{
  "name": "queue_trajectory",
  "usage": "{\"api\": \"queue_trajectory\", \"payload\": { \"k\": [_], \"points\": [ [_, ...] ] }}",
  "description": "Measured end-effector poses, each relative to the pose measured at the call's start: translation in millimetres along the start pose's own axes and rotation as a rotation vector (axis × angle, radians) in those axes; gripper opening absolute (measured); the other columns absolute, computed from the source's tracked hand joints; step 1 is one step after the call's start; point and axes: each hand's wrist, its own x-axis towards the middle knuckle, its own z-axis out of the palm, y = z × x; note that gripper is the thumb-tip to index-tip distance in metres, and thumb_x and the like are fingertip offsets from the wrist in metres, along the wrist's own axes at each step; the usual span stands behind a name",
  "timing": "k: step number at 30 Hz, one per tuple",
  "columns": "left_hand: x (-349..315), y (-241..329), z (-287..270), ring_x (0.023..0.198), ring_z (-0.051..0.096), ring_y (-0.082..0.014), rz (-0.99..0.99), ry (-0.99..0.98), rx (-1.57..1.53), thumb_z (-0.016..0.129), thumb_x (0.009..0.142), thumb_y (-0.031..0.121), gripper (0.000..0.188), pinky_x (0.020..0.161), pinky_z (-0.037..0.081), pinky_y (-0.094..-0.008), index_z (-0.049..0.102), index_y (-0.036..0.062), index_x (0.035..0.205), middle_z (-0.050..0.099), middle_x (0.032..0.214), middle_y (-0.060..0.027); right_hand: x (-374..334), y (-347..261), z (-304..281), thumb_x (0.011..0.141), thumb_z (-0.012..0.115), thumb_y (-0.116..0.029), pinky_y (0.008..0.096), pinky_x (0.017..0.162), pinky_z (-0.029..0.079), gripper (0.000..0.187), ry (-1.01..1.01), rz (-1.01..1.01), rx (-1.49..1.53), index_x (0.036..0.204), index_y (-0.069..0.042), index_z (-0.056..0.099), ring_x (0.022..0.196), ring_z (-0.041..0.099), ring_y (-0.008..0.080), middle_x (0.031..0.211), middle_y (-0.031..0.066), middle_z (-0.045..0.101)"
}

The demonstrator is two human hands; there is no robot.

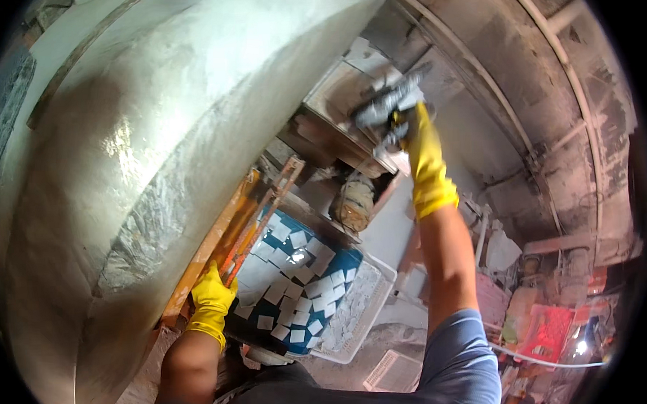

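My left hand [212, 297], in a yellow rubber glove, is closed around the lower end of a long, worn orange-red bar [261, 218]. The bar slants up and away beside an orange beam [205, 259]. My right hand [416, 136], also gloved in yellow, reaches far forward. It grips a grey, dirt-streaked object [390, 101], smeared by motion, whose kind I cannot make out. Below that, a worn ledge [340, 93] carries pale residue. Between my arms lies a blue surface [348, 259] covered with several small white square tiles [277, 291].
A large curved pale wall [154, 115] rises on the left. Beside the tiles stands a white plastic crate [384, 271], with a dusty wrapped bundle [352, 204] farther off. Pipes [476, 65] run along the right, above a red crate [546, 333]. A thin pale hose [540, 362] crosses the lower right.
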Motion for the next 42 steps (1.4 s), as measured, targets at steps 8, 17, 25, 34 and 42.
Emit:
{"api": "queue_trajectory", "payload": {
  "k": [8,17,25,34,42],
  "points": [
    [-5.8,7.3,-11.1,0.106,0.073,-0.0425,0.007,0.002,-0.076,0.08,0.081,0.044,0.084,0.091,0.058,-0.0486,0.053,0.0008,0.147,0.073,0.119,-0.027,122.8,66.6,68.1,0.106,0.066,-0.027,0.0348,0.086,0.053,0.042,0.001,-0.041,0.314,0.139,-0.004,0.055,0.097,0.065,0.0203,0.114,0.0062,0.065],
    [-4.7,6.6,-24.1,0.102,0.073,-0.0446,-0.078,-0.156,-0.066,0.074,0.085,0.049,0.077,0.086,0.058,-0.052,0.054,0.0075,0.147,0.075,0.114,-0.025,-144.5,105.9,50.9,0.114,0.05,-0.022,0.0428,0.121,0.042,0.055,-0.123,-0.09,0.225,0.161,0.0,0.033,0.142,0.054,0.0311,0.155,0.0216,0.052],
    [7.3,-8.1,0.5,0.112,0.07,-0.0447,0.04,-0.057,-0.135,0.077,0.084,0.046,0.079,0.094,0.056,-0.0502,0.053,0.0043,0.147,0.072,0.123,-0.0268,-548.2,269.1,-140.2,0.11,0.059,-0.029,0.037,0.097,0.054,0.051,0.496,0.66,0.312,0.153,-0.006,0.044,0.12,0.063,0.0255,0.14,0.015,0.06],
    [8.9,-4.1,-7.8,0.118,0.07,-0.0411,0.031,-0.2,-0.117,0.076,0.087,0.046,0.078,0.102,0.053,-0.0509,0.051,0.0055,0.149,0.07,0.13,-0.0269,-889.2,191.2,-164.4,0.105,0.057,-0.039,0.0425,0.097,0.047,0.046,0.792,1.11,0.131,0.138,-0.008,0.057,0.12,0.057,0.0275,0.137,0.0162,0.06],
    [-49.6,-32.6,-0.2,0.156,0.032,-0.0425,0.531,0.042,0.06,0.08,0.086,0.036,0.097,0.128,0.026,-0.0525,0.032,0.0059,0.164,0.033,0.168,-0.0263,-1138.1,99.5,-243.1,0.105,0.051,-0.046,0.0467,0.117,0.039,0.056,0.655,0.502,2.467,0.149,-0.012,0.051,0.145,0.046,0.0293,0.154,0.0157,0.05]
  ]
}}
